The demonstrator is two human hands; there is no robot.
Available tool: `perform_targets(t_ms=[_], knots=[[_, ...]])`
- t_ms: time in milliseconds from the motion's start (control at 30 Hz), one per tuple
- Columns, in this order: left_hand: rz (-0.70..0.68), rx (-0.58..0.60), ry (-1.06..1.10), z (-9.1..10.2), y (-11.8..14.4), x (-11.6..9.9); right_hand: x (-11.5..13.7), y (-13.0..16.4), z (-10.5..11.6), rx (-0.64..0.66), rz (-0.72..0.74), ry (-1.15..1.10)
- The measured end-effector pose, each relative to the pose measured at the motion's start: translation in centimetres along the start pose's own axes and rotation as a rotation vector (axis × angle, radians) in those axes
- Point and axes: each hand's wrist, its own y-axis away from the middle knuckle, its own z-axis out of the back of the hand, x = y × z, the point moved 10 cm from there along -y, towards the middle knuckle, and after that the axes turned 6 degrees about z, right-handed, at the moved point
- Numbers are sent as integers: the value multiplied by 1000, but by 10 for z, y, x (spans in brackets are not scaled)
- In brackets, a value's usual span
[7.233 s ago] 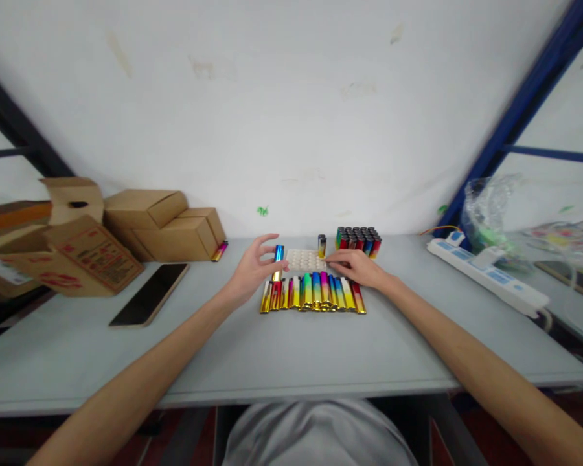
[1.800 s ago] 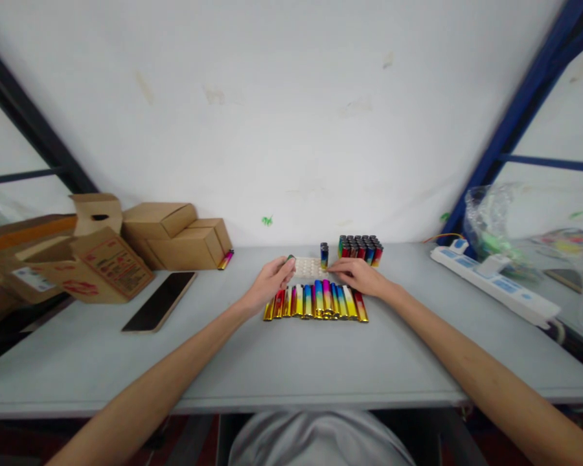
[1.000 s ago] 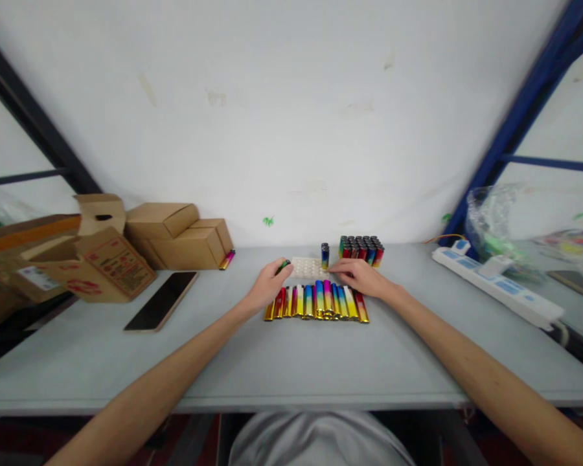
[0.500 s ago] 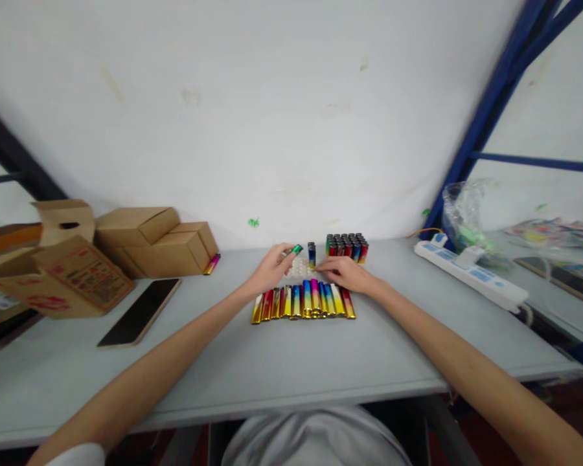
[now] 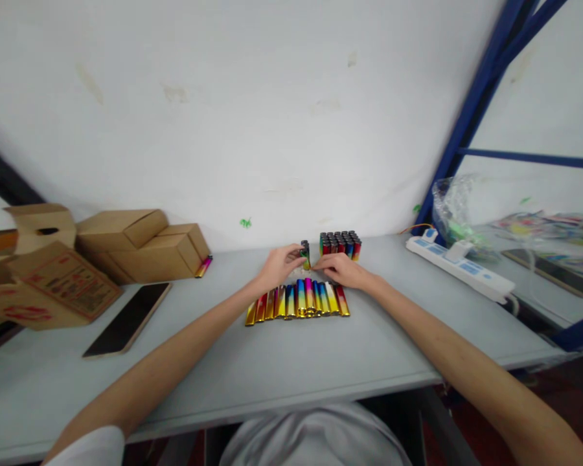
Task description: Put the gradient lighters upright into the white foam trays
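My left hand (image 5: 280, 265) pinches a shiny green lighter (image 5: 304, 254), partly hidden by the fingers, over a clear plastic tray (image 5: 298, 274) with round cells. Black-topped lighters (image 5: 305, 245) stand upright at the tray's right side, close to my left fingertips. My right hand (image 5: 341, 270) rests low at the tray's right edge, fingertips together on it. In front of both hands lies a row of metallic lighters (image 5: 301, 299) in gold, red, blue, yellow and pink. Much of the tray is behind my hands.
Upright black-topped lighters (image 5: 341, 244) form a block near the wall. Cardboard boxes (image 5: 140, 243), a dark phone-like slab (image 5: 127, 320) and a pink-gold lighter (image 5: 204, 266) are at left. A white power strip (image 5: 459, 267) and clear plastic bag (image 5: 454, 210) are at right.
My left hand has carried the green lighter right and slightly down, to the standing lighters at the tray. My right hand stays at the tray's edge. The whole view has shifted slightly.
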Motion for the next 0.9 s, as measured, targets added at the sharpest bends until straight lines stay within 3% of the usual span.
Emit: perform_targets(t_ms=[233,400,667,767,900], knots=[[-33,113,-218,-4,-7,-8,-2,0,-1,-4,8,-8],[-56,66,-200,-9,2,-9,-2,0,-2,-9,10,-14],[-193,39,-603,-19,7,-15,-2,1,-2,-8,14,-9],[-187,39,-614,-14,14,-14,-2,0,-2,-6,11,-12],[-158,31,-513,9,32,-18,0,0,-1,-1,-2,-4]])
